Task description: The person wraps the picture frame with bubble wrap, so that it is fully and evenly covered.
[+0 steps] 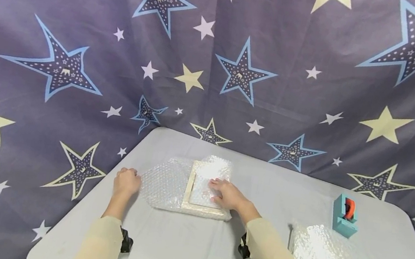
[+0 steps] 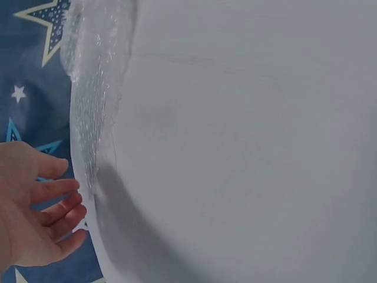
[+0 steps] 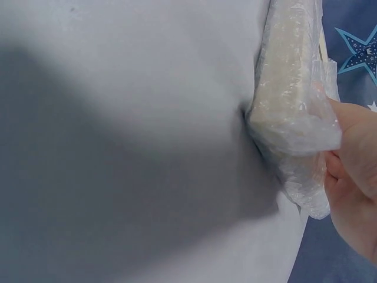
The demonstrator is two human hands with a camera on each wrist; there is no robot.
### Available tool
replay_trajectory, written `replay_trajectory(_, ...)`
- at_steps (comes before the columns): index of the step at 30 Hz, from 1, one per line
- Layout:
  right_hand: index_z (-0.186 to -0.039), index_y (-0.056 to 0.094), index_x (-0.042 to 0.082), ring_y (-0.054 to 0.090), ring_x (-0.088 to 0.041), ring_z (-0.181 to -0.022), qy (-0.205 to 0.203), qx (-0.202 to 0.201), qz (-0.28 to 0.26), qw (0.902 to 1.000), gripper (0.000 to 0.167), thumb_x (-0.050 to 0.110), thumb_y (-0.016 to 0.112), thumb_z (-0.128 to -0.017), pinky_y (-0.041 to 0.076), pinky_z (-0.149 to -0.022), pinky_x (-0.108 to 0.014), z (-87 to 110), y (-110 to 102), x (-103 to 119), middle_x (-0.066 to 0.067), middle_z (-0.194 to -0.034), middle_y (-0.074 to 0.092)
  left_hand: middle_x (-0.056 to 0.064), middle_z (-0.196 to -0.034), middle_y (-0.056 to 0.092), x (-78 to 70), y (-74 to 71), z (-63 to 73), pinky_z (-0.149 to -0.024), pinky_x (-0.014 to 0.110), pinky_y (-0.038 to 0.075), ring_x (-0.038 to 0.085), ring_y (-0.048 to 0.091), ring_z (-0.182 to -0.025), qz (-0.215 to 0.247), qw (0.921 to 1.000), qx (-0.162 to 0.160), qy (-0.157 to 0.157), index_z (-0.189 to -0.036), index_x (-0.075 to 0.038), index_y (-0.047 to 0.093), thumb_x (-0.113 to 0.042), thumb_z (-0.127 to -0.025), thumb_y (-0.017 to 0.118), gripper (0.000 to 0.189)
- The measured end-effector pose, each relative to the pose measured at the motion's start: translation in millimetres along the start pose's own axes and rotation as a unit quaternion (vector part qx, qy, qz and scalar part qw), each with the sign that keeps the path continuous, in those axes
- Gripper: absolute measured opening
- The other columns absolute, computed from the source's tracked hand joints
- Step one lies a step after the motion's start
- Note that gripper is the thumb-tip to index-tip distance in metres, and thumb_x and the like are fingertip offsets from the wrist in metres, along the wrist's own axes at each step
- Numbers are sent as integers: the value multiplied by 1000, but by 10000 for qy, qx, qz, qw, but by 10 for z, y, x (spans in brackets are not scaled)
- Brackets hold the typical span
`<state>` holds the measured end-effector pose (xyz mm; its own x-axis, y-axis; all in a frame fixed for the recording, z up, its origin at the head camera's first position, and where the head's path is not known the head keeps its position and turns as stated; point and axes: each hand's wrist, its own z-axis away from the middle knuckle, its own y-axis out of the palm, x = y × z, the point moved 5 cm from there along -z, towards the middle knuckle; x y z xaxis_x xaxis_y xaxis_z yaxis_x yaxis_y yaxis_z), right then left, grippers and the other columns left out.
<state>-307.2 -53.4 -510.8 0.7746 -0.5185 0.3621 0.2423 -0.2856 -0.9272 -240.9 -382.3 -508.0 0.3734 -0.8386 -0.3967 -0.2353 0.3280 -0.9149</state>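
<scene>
A pale, cream-coloured frame (image 1: 201, 209) lies flat on the table, partly covered by clear bubble wrap (image 1: 165, 183). The wrap spreads out to the left, and a piece of it is folded over the frame's middle and top. My right hand (image 1: 228, 194) rests on that covered part with its fingers spread. Through the plastic, the frame's thick side (image 3: 283, 76) shows in the right wrist view. At the left end of the wrap is my left hand (image 1: 127, 181); the left wrist view has its fingers (image 2: 62, 215) loosely bent, with nothing visible between them.
Another bundle of bubble wrap (image 1: 323, 258) lies on the right of the table, a thin dark item (image 1: 290, 236) at its left edge. Behind it stands a teal block-shaped holder (image 1: 343, 228) with an orange-red part (image 1: 349, 209). A star-patterned cloth (image 1: 235, 107) hangs behind the table.
</scene>
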Motion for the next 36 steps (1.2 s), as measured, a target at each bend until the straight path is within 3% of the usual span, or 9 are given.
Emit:
replay_trajectory(4, -133, 53, -3, 47, -38, -134, -11, -18, -52, 10000, 49, 15, 65, -89, 31, -117, -54, 6, -5, 3, -20, -141, 53, 29, -105, 64, 37, 4, -5, -88, 56, 49, 48, 60, -103, 97, 9996, 224, -158, -99, 4, 66, -19, -90, 50, 29)
replay_trajectory(8, -133, 53, -4, 47, -38, -134, -4, -36, -81, 10000, 49, 15, 65, -89, 30, -117, -54, 11, -7, 5, -20, -141, 52, 27, -105, 66, 68, 11, -13, -88, 55, 49, 46, 62, -102, 314, 9985, 322, -309, -99, 2, 65, -19, -90, 49, 29)
replay_trajectory(15, -134, 53, -3, 46, -38, -135, 11, -45, -91, 9999, 50, 15, 66, -89, 30, -118, -53, 3, 8, -11, -20, -141, 53, 27, -108, 66, 73, 1, -15, -90, 52, 50, 45, 61, -104, 590, 9971, 287, -392, -101, 3, 67, -17, -88, 48, 31)
replay_trajectory(21, -134, 53, -3, 46, -38, -134, 2, -62, -35, 10000, 50, 16, 65, -89, 30, -118, -54, 2, 16, -28, -19, -141, 53, 23, -94, 68, 11, -17, 28, -84, 49, 50, 41, 63, -94, 1051, 9941, 64, -277, -90, 2, 65, -15, -82, 57, 21)
replay_trajectory(28, -133, 53, -4, 47, -40, -133, -67, -109, 30, 9999, 50, 14, 66, -88, 31, -116, -55, -3, 5, -24, -21, -139, 54, 21, -86, 68, -40, 5, 62, -70, 34, 50, 34, 64, -83, 1731, 9842, -160, -339, -91, 3, 62, -14, -80, 64, 20)
replay_trajectory(31, -132, 54, -5, 48, -40, -133, -72, -105, 22, 9999, 49, 14, 66, -88, 32, -116, -55, -2, 4, -19, -21, -139, 54, 25, -99, 69, -78, 6, 61, -75, 37, 53, 37, 64, -91, 2031, 9783, 58, -408, -101, 6, 65, -18, -85, 63, 29)
replay_trajectory(36, -133, 53, -5, 47, -40, -133, -22, -86, -19, 10000, 50, 15, 66, -88, 31, -117, -55, 0, 4, -15, -21, -140, 54, 28, -121, 64, -167, -1, 58, -92, 43, 54, 40, 62, -108, 2749, 9576, 697, -506, -118, 7, 63, -24, -94, 58, 40)
